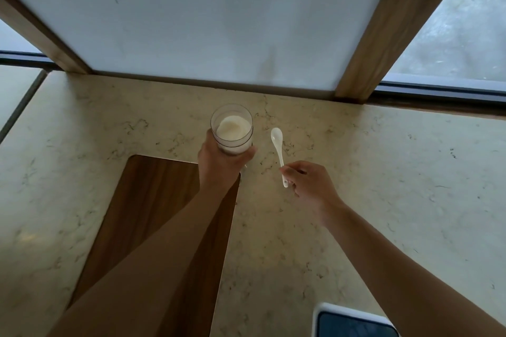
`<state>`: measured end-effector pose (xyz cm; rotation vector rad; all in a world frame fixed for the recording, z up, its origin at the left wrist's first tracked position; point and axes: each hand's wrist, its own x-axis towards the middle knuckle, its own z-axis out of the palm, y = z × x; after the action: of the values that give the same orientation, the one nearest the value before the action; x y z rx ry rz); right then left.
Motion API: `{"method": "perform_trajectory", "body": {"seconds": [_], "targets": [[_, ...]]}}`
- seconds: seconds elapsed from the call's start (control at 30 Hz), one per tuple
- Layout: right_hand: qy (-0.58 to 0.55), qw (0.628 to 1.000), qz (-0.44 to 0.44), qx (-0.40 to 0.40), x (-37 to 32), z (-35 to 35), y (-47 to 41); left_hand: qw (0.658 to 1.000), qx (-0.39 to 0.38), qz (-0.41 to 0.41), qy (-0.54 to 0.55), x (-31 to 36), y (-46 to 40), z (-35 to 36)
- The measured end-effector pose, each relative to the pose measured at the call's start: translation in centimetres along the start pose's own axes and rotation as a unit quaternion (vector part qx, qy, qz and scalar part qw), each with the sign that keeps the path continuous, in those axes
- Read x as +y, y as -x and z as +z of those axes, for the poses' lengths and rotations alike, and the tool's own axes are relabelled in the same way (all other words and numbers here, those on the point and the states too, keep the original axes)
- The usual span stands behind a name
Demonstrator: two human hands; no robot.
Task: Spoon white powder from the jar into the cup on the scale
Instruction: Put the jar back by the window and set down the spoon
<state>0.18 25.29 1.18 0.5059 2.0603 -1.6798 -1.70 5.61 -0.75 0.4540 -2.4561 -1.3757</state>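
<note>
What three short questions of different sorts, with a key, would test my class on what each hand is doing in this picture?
1. True or false: the white spoon is loaded with powder.
2. Which hand grips the clear jar? A) left B) right C) neither
3. Fill in: the right hand pinches the spoon by its ____.

Key
1. False: its bowl looks empty and lies on the marble counter.
2. A: the left hand wraps the jar's base; white powder sits inside.
3. Handle, near its end. Only a corner of the scale shows; no cup is visible.
</note>
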Motion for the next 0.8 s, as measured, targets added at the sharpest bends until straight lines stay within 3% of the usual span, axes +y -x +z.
{"method": "perform_trajectory", "body": {"seconds": [0.43, 0.8], "targets": [[0.003, 1.0, -0.007, -0.002, 0.4, 0.5, -0.2, 0.999, -0.01, -0.014, 0.042, -1.1, 0.1, 0.0], [-0.004, 1.0, -0.013, -0.01, -0.6, 0.3, 2.2, 0.998, -0.042, -0.044, 0.002, -1.0, 1.1, -1.1]]}}
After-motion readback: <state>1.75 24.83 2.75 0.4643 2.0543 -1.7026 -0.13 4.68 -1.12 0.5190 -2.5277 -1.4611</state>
